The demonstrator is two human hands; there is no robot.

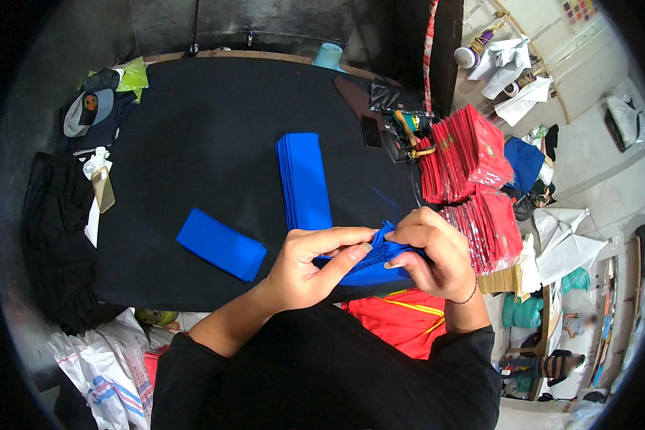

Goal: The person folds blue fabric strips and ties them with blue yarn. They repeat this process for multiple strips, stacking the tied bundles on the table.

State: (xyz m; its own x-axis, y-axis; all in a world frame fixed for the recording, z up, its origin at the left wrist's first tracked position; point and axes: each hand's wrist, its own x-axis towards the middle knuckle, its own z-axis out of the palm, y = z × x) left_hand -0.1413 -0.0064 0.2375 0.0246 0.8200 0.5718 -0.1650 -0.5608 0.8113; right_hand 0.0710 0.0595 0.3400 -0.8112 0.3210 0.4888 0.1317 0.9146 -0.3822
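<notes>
A bundle of layered blue fabric pieces (379, 269) is held between my two hands, near the front edge of the black-covered table (220, 118). My left hand (320, 258) pinches its left side with thumb and fingers. My right hand (435, 250) grips the upper right part, thumb and index finger at the layered edges. Just beyond my hands lies a long stack of folded blue fabric strips (303, 180), its near end partly hidden. A shorter stack of blue fabric (222, 244) rests at an angle on the table, left of my left hand.
Stacks of red packets in clear plastic (470, 156) stand at the right. Near them are a dark phone (371, 132) and scissors (408, 134). A phone in a yellowish case (103, 190), a cap (88, 110) and black cloth (56, 236) lie left. People are in the right background.
</notes>
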